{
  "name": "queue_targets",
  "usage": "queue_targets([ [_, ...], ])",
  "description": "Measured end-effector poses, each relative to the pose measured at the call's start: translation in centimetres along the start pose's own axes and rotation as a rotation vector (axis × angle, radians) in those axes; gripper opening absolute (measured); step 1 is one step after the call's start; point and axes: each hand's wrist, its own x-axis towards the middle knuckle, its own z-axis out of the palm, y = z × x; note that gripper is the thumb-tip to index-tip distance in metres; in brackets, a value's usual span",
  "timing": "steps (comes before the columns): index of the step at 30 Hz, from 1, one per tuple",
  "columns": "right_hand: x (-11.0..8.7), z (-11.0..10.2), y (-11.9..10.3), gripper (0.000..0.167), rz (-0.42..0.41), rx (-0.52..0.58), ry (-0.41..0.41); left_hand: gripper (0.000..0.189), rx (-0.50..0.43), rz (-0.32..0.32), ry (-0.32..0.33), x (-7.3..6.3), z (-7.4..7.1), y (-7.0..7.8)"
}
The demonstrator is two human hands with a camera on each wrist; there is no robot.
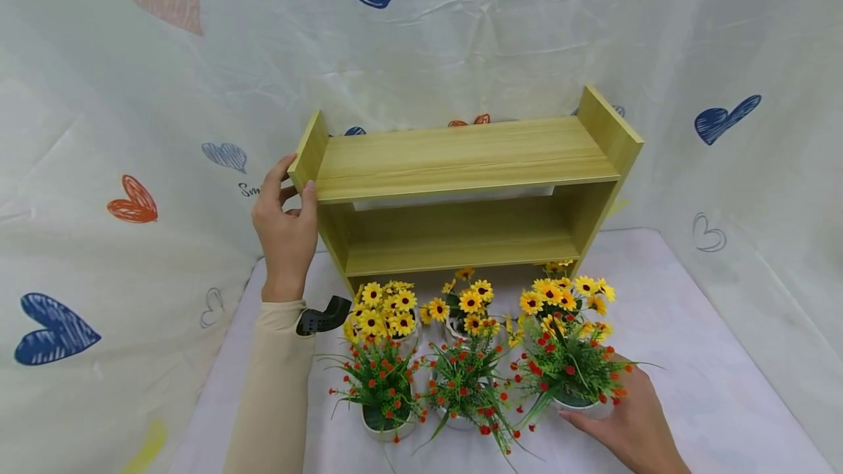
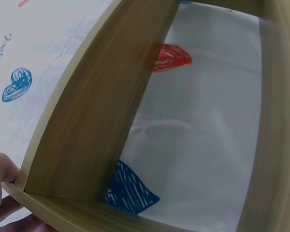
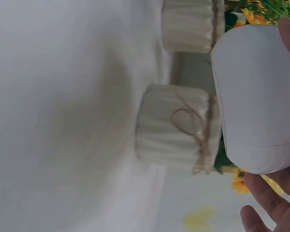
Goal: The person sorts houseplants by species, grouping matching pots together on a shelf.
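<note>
My left hand grips the upper left side panel of a light wooden two-tier shelf, thumb at the front edge and fingers behind. In the left wrist view, its fingertips show at the corner of the wooden frame. My right hand holds a potted plant with red blossoms and grassy leaves by its pot, at the right end of the front row. That smooth white pot hangs above the table in the right wrist view, its base facing the camera.
Two more red-blossomed plants, one at left and one mid-row, stand in front. Behind them are yellow-flowered plants before the shelf; two cloth-wrapped pots tied with twine show. A heart-printed sheet hangs behind the white-covered table.
</note>
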Motion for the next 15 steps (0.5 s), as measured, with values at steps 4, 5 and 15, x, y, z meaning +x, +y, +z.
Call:
queue_targets([
  [4,0.5,-1.0,-1.0,0.084,-0.028,0.022,0.033,0.042,0.0,0.001,0.001,0.0,0.0,0.0],
  [5,0.7,-1.2,-1.2,0.086,-0.039,0.032,0.044,0.042,0.0,0.002,0.0,0.0,0.0,0.0],
  [15,2.9,-2.8,-2.3,0.091,-0.219,0.094,0.093,0.043,0.001,0.003,-0.005,0.0,-0.1,0.0],
])
